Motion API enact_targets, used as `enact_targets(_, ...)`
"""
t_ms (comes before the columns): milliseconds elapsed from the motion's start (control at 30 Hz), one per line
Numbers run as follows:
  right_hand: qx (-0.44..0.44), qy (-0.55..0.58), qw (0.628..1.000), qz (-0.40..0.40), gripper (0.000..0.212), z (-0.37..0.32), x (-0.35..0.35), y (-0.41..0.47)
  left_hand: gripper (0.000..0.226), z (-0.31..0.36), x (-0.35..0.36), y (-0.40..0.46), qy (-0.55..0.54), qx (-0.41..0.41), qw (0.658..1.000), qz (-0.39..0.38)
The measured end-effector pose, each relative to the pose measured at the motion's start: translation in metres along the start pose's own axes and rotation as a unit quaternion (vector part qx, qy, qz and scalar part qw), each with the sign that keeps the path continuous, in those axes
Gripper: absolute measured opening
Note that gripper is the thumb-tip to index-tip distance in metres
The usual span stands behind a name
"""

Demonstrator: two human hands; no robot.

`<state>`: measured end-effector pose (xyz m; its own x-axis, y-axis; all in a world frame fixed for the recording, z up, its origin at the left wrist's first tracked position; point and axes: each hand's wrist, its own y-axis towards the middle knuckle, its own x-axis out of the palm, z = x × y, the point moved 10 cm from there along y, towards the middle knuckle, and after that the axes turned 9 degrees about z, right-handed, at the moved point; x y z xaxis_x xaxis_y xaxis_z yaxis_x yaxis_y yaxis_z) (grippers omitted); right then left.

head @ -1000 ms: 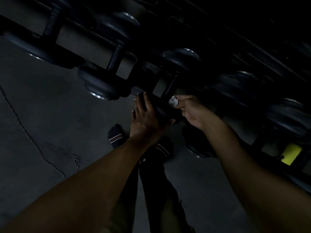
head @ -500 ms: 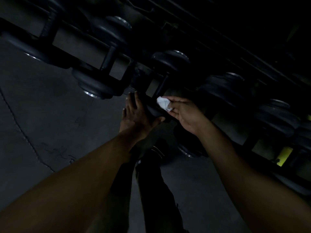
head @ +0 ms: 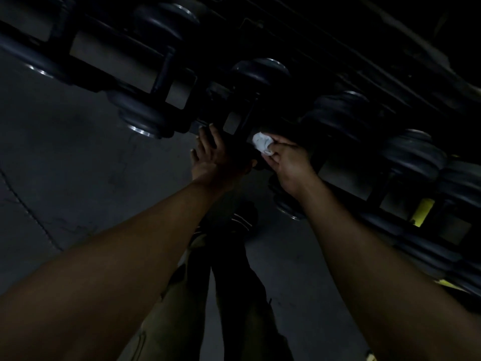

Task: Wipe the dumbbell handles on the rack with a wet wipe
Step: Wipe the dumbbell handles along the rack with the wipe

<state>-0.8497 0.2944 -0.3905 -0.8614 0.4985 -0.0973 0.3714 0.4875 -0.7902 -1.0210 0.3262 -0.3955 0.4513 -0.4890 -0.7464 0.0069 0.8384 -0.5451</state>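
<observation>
While left hand (head: 216, 157) is still pressing straight fingers on dark dumbbell (head: 243, 149) end, right hand (head: 289, 162) is pinching bunched wet wipe (head: 262, 143), now lying closer beside handle on rack (head: 114, 57), right of left fingertips.

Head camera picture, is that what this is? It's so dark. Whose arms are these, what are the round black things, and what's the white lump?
Yes. The camera is worn on a person's head and looks down along their two bare arms. The round black shapes are dumbbells on a rack above a concrete floor. The right hand pinches a crumpled white wet wipe, for cleaning the handles. The left hand lies with straight fingers against a dumbbell end too dark to see clearly.
</observation>
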Motion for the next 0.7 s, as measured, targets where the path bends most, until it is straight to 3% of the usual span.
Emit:
enact_targets(233, -0.133, -0.160, 0.978, 0.037, 0.038, -0.016, -0.051, -0.014, 0.105, 0.041, -0.001, -0.059, 0.069, 0.153, 0.985, 0.046)
enact_targets(333, -0.189, -0.274, 0.941, 0.059, 0.037, -0.025, -0.086, -0.014, 0.103, 0.062, 0.015, -0.083, 0.050, 0.158, 0.985, 0.038)
enact_targets(467, -0.237, -0.345, 0.903, 0.093, 0.035, -0.037, -0.126, -0.009, 0.101, 0.088, 0.049, -0.110, -0.014, 0.153, 0.988, -0.005)
enact_targets(567, -0.307, -0.446, 0.837, 0.079, 0.042, -0.046, -0.129, -0.008, 0.106, 0.097, 0.074, -0.111, -0.023, 0.119, 0.992, -0.027)
enact_targets(700, -0.399, -0.582, 0.708, -0.035, 0.039, -0.030, -0.117, -0.010, 0.120, 0.103, 0.117, -0.109, -0.002, 0.056, 0.995, -0.078)
